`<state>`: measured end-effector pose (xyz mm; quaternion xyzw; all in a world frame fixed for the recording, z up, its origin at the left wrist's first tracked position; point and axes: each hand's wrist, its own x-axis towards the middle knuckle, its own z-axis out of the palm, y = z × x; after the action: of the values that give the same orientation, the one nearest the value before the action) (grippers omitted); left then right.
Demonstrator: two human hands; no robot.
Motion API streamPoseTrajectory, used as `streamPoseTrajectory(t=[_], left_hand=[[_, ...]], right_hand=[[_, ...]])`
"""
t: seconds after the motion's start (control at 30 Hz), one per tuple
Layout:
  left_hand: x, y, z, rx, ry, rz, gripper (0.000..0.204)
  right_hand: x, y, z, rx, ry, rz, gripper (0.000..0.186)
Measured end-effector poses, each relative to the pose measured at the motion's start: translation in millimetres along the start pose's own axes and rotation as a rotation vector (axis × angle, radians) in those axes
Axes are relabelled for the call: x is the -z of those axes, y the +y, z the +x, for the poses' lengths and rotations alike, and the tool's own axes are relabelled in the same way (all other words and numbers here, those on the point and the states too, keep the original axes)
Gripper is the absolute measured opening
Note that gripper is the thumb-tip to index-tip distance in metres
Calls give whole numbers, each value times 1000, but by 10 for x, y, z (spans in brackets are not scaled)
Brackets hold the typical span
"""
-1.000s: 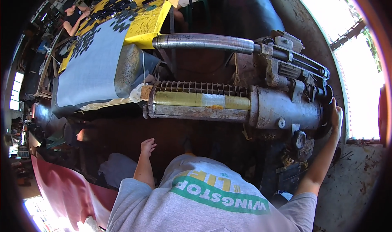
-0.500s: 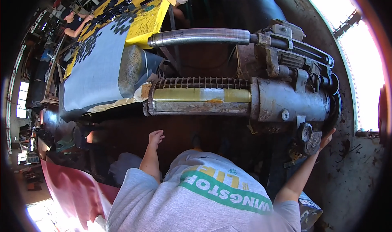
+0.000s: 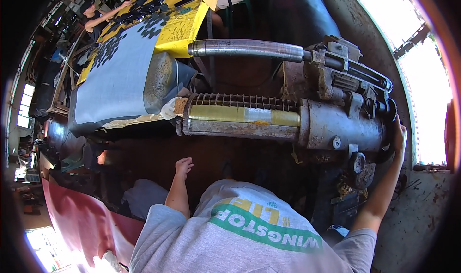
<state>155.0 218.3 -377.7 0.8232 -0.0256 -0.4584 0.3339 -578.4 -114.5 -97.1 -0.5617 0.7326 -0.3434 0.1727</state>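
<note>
A heavy, worn metal machine with a round grey housing (image 3: 338, 124) stretches across in front of me. From its left side runs a yellowish roller (image 3: 216, 113) beneath a row of wire ribs (image 3: 245, 100). My right hand (image 3: 400, 137) is at the dark wheel (image 3: 387, 145) on the machine's right end, with its fingers round the rim and partly hidden. Below the roller, apart from the machine, my left hand (image 3: 184, 167) hangs in the air, fingers loosely bent and nothing visible in them.
A bare metal roller (image 3: 247, 49) lies behind the ribbed one. Grey sheet (image 3: 113, 97) and yellow sheet (image 3: 185, 25) with dark cut pieces cover a table at left, where a person (image 3: 93, 20) works. Red sheet (image 3: 81, 215) hangs at lower left; a wall (image 3: 427, 201) stands close at right.
My right hand has moved up along the wheel's side, from beside the lower knob to near the small gear. My left hand stays nearly in place. The far person's arm has reached out.
</note>
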Motion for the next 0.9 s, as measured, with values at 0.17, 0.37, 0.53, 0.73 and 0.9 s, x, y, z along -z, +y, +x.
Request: streamPoseTrajectory(t=[0.17,0.37,0.53,0.73,0.9], left_hand=[[47,-60,43,-7,-24,69,22],[-37,64,74,-11,-36,90,24],[-152,78,121,-15,-74,67,24],[12,-79,123,-23,-38,4,23],[16,-159,135,-9,-38,32,20]], right_hand=[[47,-165,-486,-68,177,229,53],[-178,1737,-854,569,474,-191,53],[-227,2684,-1366,-82,208,738,41],[-61,31,-986,-12,377,714,50],[267,112,63,-48,-150,-58,52]])
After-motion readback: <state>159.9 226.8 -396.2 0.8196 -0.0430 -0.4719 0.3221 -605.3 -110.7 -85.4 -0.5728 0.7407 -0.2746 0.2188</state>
